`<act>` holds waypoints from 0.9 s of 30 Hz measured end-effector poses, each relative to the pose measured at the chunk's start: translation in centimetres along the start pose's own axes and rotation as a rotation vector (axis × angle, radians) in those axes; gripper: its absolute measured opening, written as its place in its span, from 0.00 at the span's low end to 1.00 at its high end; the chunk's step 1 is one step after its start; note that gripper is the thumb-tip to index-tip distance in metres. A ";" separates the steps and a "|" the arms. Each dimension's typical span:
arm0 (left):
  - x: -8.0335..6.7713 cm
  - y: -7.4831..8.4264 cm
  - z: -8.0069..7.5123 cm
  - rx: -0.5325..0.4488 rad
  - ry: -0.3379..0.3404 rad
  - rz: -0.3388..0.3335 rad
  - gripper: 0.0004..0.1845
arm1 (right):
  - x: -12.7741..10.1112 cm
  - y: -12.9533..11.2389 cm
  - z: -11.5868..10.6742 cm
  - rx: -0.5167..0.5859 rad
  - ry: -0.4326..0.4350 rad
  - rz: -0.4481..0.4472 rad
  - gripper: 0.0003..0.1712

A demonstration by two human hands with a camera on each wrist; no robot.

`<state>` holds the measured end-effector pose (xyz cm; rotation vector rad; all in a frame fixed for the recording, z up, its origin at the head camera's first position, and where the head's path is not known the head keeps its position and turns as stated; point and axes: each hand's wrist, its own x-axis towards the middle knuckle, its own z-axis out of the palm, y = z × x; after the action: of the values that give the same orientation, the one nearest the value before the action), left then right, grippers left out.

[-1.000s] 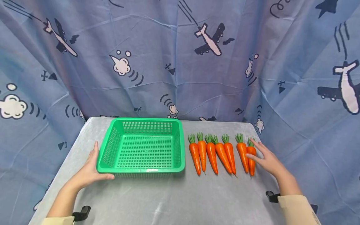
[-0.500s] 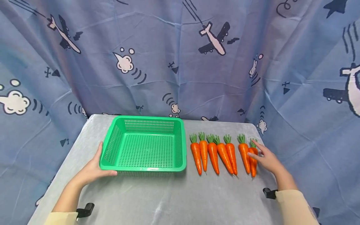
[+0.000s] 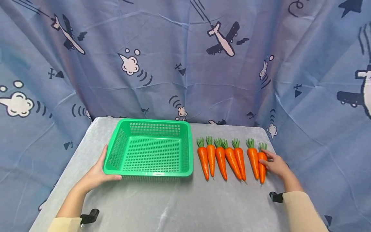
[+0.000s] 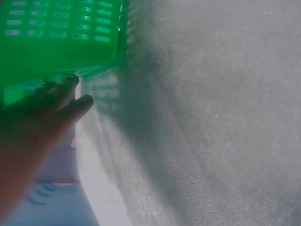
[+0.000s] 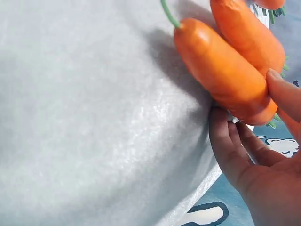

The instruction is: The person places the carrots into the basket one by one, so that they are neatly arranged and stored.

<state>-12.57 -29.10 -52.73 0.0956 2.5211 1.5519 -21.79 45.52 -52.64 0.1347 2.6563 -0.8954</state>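
Observation:
A green mesh basket stands empty on the left half of a grey table. My left hand rests against its front left corner, with straight fingers along the left wall and the thumb along the front rim. Several orange carrots with green tops lie in a row to the right of the basket. My right hand pinches the rightmost carrot, thumb on top and fingers against its far side. That carrot lies on the table and touches its neighbour.
A blue curtain with aeroplane prints hangs behind and beside the table. Black clamps sit on the table's front corners. The table's right edge runs just past my right hand.
My right hand has drawn closer to the rightmost carrot and its fingers have closed around it. My left hand has stayed at the basket's corner. The head view has shifted slightly.

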 end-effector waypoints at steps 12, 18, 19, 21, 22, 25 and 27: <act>0.1 0.0 0.2 -0.051 -0.009 0.043 0.77 | -0.1 1.0 0.2 0.163 0.146 0.010 0.39; 0.2 -0.2 0.2 -0.093 -0.008 0.071 0.78 | -0.7 0.5 -0.6 0.283 0.207 0.012 0.42; 0.2 -0.3 0.2 -0.094 -0.006 0.073 0.78 | -0.8 0.4 -0.7 0.286 0.210 0.007 0.42; 0.2 -0.3 0.1 -0.081 -0.004 0.070 0.78 | -1.1 -0.1 -0.8 0.295 0.212 -0.005 0.42; 0.2 -0.3 0.1 -0.076 -0.004 0.067 0.78 | -1.2 -0.4 -0.9 0.294 0.215 -0.013 0.42; 0.1 -0.3 0.0 -0.047 -0.003 0.053 0.76 | -1.7 -1.5 -1.0 0.299 0.221 -0.036 0.42; 0.1 -0.2 0.1 -0.033 -0.007 0.049 0.76 | -2.0 -2.3 -1.1 0.308 0.225 -0.046 0.43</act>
<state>-12.66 -29.14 -52.97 0.1597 2.5044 1.6084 -20.60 44.40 -49.84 0.2619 2.7118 -1.3757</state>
